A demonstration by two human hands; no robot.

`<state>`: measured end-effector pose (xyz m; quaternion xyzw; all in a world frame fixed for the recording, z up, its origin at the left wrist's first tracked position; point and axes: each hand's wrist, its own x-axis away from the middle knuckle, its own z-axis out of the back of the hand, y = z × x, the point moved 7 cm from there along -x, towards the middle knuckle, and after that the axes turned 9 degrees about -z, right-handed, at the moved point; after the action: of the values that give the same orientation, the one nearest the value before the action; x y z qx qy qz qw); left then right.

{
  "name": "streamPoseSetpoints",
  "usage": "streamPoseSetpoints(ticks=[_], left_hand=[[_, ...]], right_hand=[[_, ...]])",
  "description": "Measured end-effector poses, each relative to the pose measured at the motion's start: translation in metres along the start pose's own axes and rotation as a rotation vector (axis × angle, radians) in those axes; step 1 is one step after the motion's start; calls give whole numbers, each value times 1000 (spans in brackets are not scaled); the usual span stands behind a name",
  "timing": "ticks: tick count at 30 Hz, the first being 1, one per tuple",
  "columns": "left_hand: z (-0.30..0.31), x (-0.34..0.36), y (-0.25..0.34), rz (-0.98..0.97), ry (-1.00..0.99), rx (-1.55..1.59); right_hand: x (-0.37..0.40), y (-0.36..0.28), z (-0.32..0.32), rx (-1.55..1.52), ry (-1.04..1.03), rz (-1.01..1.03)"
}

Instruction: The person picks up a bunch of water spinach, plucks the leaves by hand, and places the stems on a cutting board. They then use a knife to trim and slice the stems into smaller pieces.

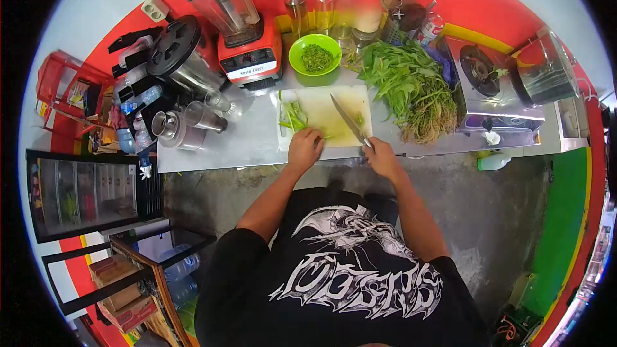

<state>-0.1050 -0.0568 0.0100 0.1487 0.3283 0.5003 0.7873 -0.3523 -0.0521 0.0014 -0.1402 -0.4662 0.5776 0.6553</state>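
My right hand (380,155) grips a kitchen knife (347,117) by its handle, the blade slanting up and left over the cutting board (324,97). My left hand (305,148) lies at the board's front edge, its fingers curled over the lower end of some green stems (294,115). A thin green piece shows just right of those fingers, which hide what lies beneath them. A few chopped green bits (360,118) rest beside the blade. Behind the board stands a green bowl (315,80) containing chopped greens (317,58).
A large bunch of leafy greens with roots (411,87) lies right of the board, before a gas stove (488,83) with a metal pot (546,71). A red blender (249,58), pump bottles (323,6) and metal cups (205,117) line the back and left of the steel counter (247,141).
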Motion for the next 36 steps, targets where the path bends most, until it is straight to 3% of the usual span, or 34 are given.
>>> streamPoseSetpoints(ticks=[1, 5, 7, 13, 19, 28, 36], left_hand=[[-3, -3, 1, -13, -25, 15], [-8, -11, -3, -105, -106, 42], [-7, -12, 1, -204, -128, 7], [-10, -10, 4, -227, -98, -61], [-7, -11, 6, -234, -106, -75], [-6, -10, 6, -263, -42, -121], [-10, -11, 2, -216, -113, -111]], right_hand=[[-1, -4, -4, -8, 39, 111], [5, -22, -10, 141, 97, 120], [8, -29, -14, 225, 135, 54], [14, -28, -41, 393, 59, -123], [16, -36, -44, 596, 51, -120], [2, -37, -57, 549, 34, -176], [13, -45, -53, 500, -24, -228]])
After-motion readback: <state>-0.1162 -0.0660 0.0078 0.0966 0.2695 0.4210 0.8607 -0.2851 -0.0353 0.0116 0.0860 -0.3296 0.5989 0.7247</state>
